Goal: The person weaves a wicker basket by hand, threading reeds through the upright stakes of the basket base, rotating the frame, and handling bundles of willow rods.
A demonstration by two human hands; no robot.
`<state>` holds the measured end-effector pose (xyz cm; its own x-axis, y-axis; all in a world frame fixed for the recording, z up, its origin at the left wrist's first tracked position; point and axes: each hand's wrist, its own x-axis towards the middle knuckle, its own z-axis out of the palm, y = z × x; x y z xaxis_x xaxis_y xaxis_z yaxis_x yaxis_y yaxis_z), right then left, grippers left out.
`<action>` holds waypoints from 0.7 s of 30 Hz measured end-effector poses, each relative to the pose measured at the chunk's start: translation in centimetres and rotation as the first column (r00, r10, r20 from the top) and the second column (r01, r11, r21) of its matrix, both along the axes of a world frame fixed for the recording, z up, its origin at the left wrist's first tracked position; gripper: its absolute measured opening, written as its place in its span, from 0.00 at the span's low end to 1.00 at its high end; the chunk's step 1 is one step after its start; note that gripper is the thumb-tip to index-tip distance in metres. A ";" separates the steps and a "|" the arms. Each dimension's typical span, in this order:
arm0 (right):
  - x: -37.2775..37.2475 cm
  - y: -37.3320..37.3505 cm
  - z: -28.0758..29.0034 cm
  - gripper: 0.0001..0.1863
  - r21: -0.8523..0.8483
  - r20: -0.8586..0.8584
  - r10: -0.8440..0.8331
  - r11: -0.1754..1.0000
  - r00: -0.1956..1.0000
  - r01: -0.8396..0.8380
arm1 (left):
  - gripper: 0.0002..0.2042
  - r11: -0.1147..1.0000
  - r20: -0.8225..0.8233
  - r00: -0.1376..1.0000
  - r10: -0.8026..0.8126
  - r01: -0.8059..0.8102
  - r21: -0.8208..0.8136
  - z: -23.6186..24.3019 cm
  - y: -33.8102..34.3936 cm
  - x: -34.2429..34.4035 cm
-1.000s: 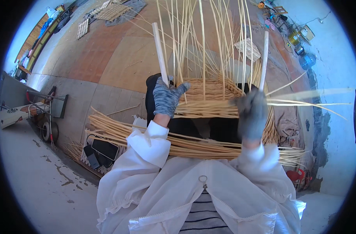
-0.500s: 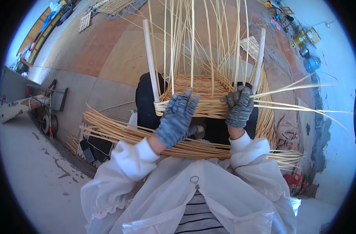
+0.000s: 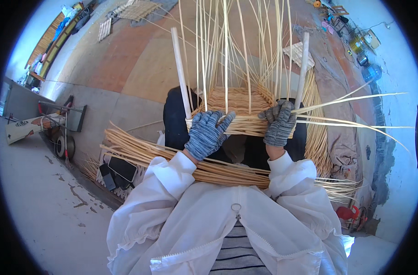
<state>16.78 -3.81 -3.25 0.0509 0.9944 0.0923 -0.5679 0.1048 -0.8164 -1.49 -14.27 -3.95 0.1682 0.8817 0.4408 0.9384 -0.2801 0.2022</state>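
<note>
A half-woven wicker basket (image 3: pixel 241 97) rests before me, its pale upright rods rising away from me, with a thicker wooden stick (image 3: pixel 180 68) at the near left and a second stick (image 3: pixel 303 66) at the near right. My left hand (image 3: pixel 205 134), in a grey striped glove, is closed over the basket's near wall by the left stick, fingers bent and thumb toward the middle. My right hand (image 3: pixel 280 124), gloved alike, is closed at the near right corner, where several long loose willow rods (image 3: pixel 351 101) stick out to the right. The fingertips' exact hold there is partly hidden.
A bundle of willow rods (image 3: pixel 135 149) lies across my lap, and more rods (image 3: pixel 318 133) lie at the right. Two dark phone-like devices (image 3: pixel 122 169) sit at lower left. A wheeled cart (image 3: pixel 64 121) stands left; a water bottle (image 3: pixel 371 72) is by the right wall.
My left hand has drawn back slightly and left from stretched-out fingers to bent ones over the near wall. My right hand stays at the corner. The whole view has shifted a little.
</note>
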 end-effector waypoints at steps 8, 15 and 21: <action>1.3 -1.4 0.8 0.09 -0.041 -0.166 0.150 0.986 0.975 -0.159 | 0.32 0.788 0.257 0.901 0.350 -0.135 -0.600 4.8 4.5 -0.6; 3.6 1.4 8.2 0.11 -0.093 0.487 0.217 0.976 0.846 -0.196 | 0.19 0.852 0.624 0.737 0.261 0.129 -0.508 0.7 3.9 -1.4; -5.8 14.0 12.7 0.24 -0.139 0.679 0.662 0.541 0.318 -0.830 | 0.23 0.866 0.479 0.775 0.412 -0.168 -0.472 -0.2 3.8 0.3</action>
<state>11.00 10.17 9.40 -0.8511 0.5238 -0.0367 0.1070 0.1046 -0.9887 -1.20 -10.46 -4.10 -0.2865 0.9580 -0.0090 0.6515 0.2017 0.7314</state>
